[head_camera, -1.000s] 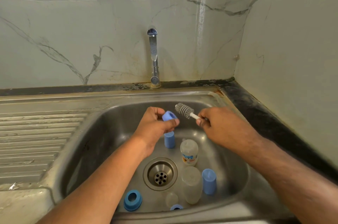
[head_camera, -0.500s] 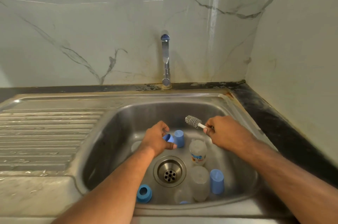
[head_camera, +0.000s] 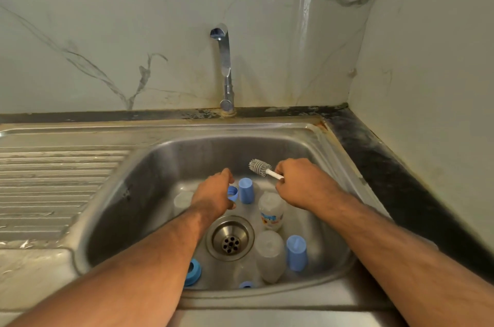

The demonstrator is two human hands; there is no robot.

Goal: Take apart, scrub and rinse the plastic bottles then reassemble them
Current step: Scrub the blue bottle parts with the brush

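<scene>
Head view: left hand [head_camera: 213, 194] round blue collar [head_camera: 232, 192] (right hand [head_camera: 302, 183], brush [head_camera: 260, 167])

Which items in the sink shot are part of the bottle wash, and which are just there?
Job:
- brush in right hand
- blue ring in left hand
- blue caps
- clear bottles
- blue collar
- sink

Idle:
- tap, not running
- drainboard

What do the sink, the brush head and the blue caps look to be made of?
Sink: brushed stainless steel, judging by its dull grey sheen and streaky reflections. Brush head: probably grey silicone or rubber, with stubby moulded nubs. Blue caps: matte, opaque plastic, uniformly coloured.
</scene>
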